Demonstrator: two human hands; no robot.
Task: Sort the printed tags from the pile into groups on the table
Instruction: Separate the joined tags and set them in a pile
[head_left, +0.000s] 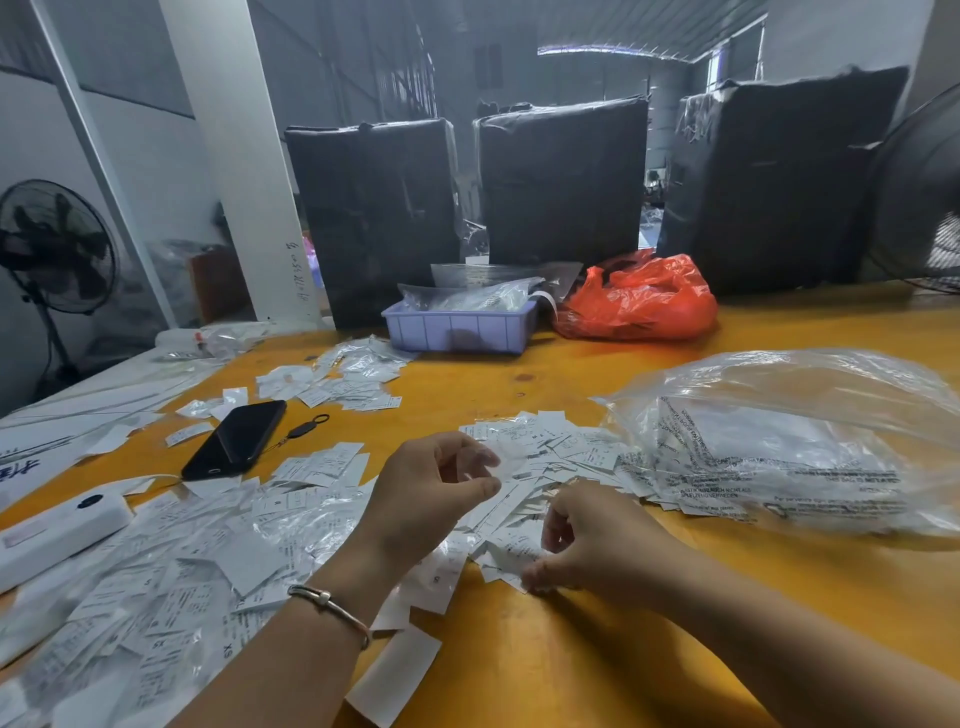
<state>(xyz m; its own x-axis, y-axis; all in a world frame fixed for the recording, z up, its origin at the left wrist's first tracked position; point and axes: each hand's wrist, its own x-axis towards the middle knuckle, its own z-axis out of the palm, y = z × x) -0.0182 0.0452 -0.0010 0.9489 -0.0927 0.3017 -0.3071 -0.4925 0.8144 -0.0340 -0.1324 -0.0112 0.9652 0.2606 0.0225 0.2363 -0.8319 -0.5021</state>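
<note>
Head view shows both hands on the pile (550, 457): left hand (431, 499) pinches a clear tag (485, 470), right hand (587, 540) pinches tags at the near edge.

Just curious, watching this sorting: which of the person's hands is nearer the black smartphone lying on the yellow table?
Left. The left hand hovers just right of the black smartphone, pinching a tag. The right hand is farther right, fingering tags in the pile.

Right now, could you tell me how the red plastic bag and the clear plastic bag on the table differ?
The red plastic bag is opaque, crumpled and unprinted; the clear plastic bag is see-through with black print. The red one sits far back beside the lilac tray; the clear one lies nearer, touching the tag pile. Both rest on the yellow table.
</note>
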